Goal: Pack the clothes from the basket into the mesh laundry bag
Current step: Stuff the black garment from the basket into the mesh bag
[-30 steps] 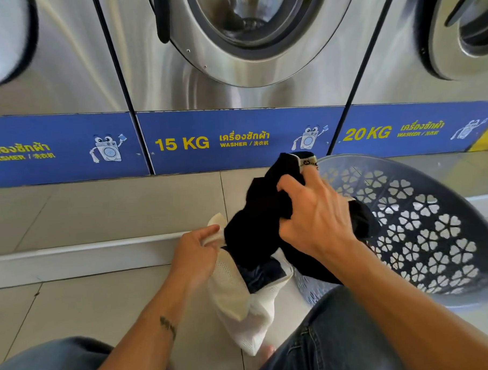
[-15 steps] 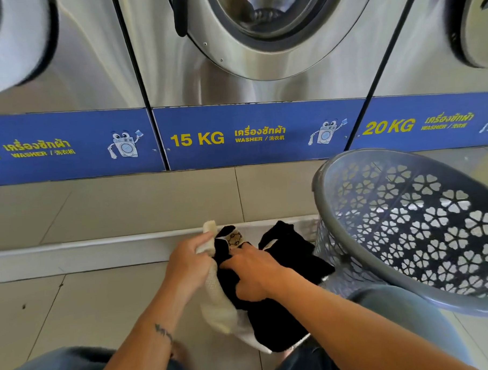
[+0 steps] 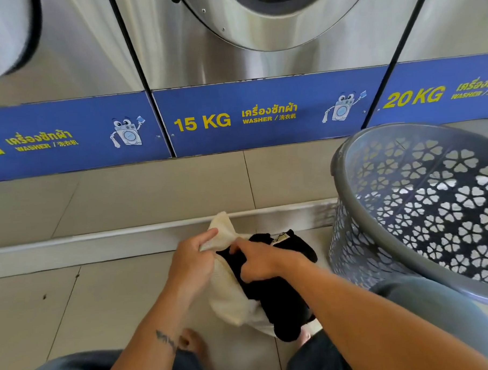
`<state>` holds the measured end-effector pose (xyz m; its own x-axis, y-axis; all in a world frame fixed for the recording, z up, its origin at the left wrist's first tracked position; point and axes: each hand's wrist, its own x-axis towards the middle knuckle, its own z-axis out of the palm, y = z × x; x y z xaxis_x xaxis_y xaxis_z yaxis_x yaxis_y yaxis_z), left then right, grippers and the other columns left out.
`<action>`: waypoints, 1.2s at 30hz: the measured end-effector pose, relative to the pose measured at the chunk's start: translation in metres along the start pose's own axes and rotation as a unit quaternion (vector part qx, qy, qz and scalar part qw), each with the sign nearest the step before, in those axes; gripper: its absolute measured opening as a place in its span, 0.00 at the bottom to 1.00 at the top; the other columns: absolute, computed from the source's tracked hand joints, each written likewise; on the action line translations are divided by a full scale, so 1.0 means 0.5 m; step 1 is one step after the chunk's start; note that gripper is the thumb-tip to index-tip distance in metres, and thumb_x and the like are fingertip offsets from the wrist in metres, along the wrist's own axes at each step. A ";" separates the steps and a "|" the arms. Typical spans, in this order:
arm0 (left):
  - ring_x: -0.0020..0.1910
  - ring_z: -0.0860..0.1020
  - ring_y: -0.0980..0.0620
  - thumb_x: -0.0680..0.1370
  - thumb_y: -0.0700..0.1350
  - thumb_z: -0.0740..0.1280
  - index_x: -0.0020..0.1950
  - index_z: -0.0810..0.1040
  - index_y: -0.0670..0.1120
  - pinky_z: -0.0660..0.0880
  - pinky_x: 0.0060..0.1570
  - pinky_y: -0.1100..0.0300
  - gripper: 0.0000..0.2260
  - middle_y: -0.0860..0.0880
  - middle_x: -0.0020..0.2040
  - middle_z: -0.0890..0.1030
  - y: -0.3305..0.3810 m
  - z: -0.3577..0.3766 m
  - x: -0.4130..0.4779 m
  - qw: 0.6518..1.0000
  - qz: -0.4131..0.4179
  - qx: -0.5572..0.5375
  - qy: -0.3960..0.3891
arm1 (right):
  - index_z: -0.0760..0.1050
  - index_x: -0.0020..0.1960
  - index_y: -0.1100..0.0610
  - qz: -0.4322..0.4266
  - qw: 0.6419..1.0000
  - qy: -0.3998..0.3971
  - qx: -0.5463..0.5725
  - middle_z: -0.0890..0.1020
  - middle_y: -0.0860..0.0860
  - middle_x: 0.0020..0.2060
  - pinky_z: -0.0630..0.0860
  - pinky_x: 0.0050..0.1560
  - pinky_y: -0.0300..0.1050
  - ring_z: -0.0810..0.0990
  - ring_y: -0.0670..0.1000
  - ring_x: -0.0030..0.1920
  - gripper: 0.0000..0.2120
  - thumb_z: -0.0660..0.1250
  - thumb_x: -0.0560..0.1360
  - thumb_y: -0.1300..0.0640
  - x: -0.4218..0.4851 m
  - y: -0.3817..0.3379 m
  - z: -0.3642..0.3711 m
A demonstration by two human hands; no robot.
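Head view: left hand (image 3: 189,267) pinches the mouth edge of the white mesh laundry bag (image 3: 228,300) w/ thumb and curled fingers, prob. to keep it open. Right hand (image 3: 259,264), just beside, has its fingers curled into the black garment (image 3: 281,298), pressing from on top. Garment sits partly in the mouth; the rest lies over the bag. Gray basket (image 3: 434,204) stands tilted at right, no clothes visible inside. 15 KG washer (image 3: 259,58) behind.

This is a coin laundry shop. Steel washers (image 3: 258,30) stand in a row, with blue labels (image 3: 262,117) reading "15 KG" and "20 KG".
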<state>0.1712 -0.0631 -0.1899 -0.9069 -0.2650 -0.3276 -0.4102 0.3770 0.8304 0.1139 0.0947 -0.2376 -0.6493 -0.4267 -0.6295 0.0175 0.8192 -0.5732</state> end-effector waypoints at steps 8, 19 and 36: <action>0.33 0.78 0.49 0.72 0.32 0.55 0.65 0.79 0.57 0.68 0.27 0.65 0.30 0.44 0.60 0.81 0.011 0.020 0.017 0.999 0.007 0.035 0.013 | 0.49 0.79 0.42 0.155 0.987 0.035 -0.009 0.64 0.59 0.74 0.69 0.69 0.63 0.67 0.66 0.72 0.56 0.78 0.61 0.51 -0.043 0.111 -0.045; 0.52 0.78 0.57 0.74 0.34 0.60 0.65 0.79 0.58 0.73 0.46 0.66 0.25 0.53 0.63 0.80 -0.001 0.020 0.018 0.998 0.028 0.045 -0.016 | 0.73 0.64 0.48 -0.026 0.972 0.220 0.083 0.82 0.50 0.51 0.79 0.44 0.45 0.81 0.55 0.49 0.23 0.66 0.70 0.59 -0.049 0.002 -0.014; 0.23 0.58 0.60 0.76 0.32 0.57 0.58 0.83 0.57 0.67 0.24 0.68 0.25 0.49 0.55 0.85 -0.006 0.023 -0.006 0.999 0.019 0.040 -0.002 | 0.59 0.79 0.48 0.152 0.973 0.024 -0.173 0.62 0.53 0.75 0.59 0.71 0.68 0.62 0.57 0.75 0.33 0.57 0.75 0.44 0.060 0.058 0.056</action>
<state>0.1742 -0.0532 -0.1963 -0.9226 -0.2450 -0.2981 -0.3810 0.4561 0.8043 0.1164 0.0950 -0.2879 -0.6890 -0.1335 -0.7123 -0.0378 0.9882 -0.1487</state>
